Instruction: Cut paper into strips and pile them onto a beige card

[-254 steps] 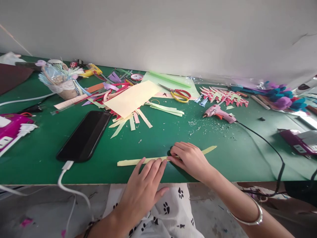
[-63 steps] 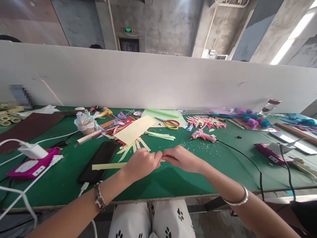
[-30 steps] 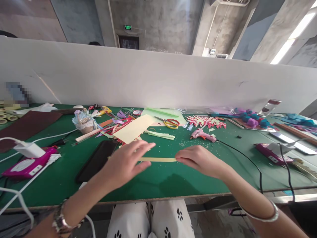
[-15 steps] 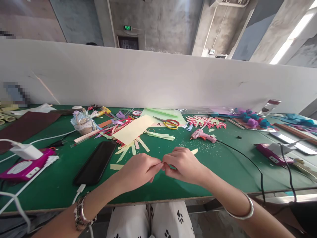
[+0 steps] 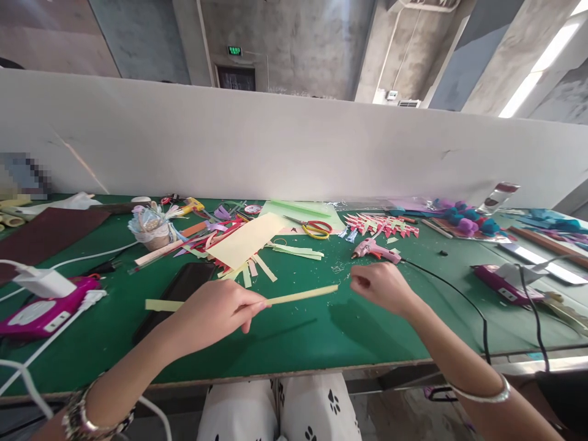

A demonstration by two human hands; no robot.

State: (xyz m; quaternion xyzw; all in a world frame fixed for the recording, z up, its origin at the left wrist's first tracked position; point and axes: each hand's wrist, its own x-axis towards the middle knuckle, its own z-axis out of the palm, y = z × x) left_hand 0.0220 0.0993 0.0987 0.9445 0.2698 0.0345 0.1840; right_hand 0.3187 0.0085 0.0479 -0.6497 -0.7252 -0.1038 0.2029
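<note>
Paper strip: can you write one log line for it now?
left hand: pinches strip; right hand: curled, apart from strip; strip: above table; glue gun: on table

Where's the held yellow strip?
Head view, lower centre: the yellow paper strip is in the left hand, its right end short of the right hand.

A long table with a green top [image 5: 294, 349] fills the near part of a room, its far side backed by a low, pale partition [image 5: 294, 147] that runs from left to right and bears a slanting streak [image 5: 80, 160] on the left. Beyond it rises a bare grey concrete wall [image 5: 303, 43] with a dark doorway [image 5: 236, 78] left of centre and a lit green sign [image 5: 234, 51] just above, while a bright strip of light [image 5: 521, 95] slants across the far right. Below the table's near edge, a grey floor [image 5: 381, 416] shows in shadow.
</note>
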